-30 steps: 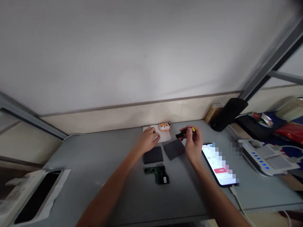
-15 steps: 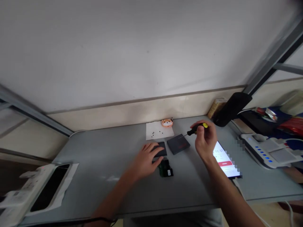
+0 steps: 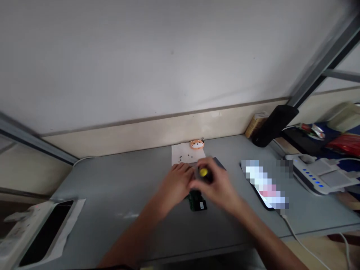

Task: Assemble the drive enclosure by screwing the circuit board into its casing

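Note:
My right hand (image 3: pixel 218 187) is closed around a screwdriver (image 3: pixel 204 172) with a yellow-ended black handle; its tip is hidden. Beside it, my left hand (image 3: pixel 176 187) bends its fingers over a dark flat rectangular part, now almost wholly covered by both hands. Just below the hands lies a green and black circuit board (image 3: pixel 197 201) with a small white label. Behind them, several tiny dark screws (image 3: pixel 180 159) are scattered on a white paper (image 3: pixel 184 150). A dark box (image 3: pixel 219 163) shows partly behind my right hand.
An orange animal-faced case (image 3: pixel 197 144) sits on the paper's back edge. To the right are a lit phone (image 3: pixel 264 187) with a cable, a white power strip (image 3: pixel 312 182), a black cylinder (image 3: pixel 275 125) and a small carton (image 3: pixel 254 125). Another phone (image 3: pixel 47 232) lies at the left edge.
My right hand has brought the screwdriver leftward from over the dark box to my left hand, turning the handle's end toward me. My left hand stays on the dark part. The view has shifted slightly.

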Action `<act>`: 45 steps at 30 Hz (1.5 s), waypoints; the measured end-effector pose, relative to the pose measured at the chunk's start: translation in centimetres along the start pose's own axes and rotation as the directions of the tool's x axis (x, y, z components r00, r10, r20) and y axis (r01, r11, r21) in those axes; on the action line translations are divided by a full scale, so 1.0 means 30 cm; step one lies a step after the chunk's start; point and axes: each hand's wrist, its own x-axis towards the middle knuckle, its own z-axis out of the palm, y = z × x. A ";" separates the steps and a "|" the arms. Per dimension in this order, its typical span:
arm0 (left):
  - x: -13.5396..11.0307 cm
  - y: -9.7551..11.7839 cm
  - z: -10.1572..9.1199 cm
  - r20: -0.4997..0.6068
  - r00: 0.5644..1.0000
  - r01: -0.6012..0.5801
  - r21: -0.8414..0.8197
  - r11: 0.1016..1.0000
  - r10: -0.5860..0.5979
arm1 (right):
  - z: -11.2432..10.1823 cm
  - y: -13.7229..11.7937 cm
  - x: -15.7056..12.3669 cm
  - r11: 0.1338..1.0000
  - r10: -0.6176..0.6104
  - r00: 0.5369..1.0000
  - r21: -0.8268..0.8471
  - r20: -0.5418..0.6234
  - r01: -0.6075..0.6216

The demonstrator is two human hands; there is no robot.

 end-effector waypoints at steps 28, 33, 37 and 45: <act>-0.044 -0.116 0.077 -0.280 0.954 0.067 -0.152 0.986 -0.108 | -0.045 0.160 0.156 0.948 0.317 0.898 0.109 -0.307 -0.297; -0.049 -0.064 0.062 -0.180 0.982 -0.083 -0.145 0.986 0.056 | 0.016 0.217 0.152 0.958 0.272 0.952 0.130 -0.143 -0.254; -0.061 0.000 0.037 -0.062 0.986 -0.162 -0.200 0.966 0.153 | 0.045 0.225 0.139 0.963 0.256 0.963 0.110 -0.081 -0.246; -0.089 0.088 0.093 0.115 0.974 -0.175 -0.173 0.969 0.197 | -0.036 0.226 0.145 0.985 0.172 0.969 0.017 -0.175 -0.172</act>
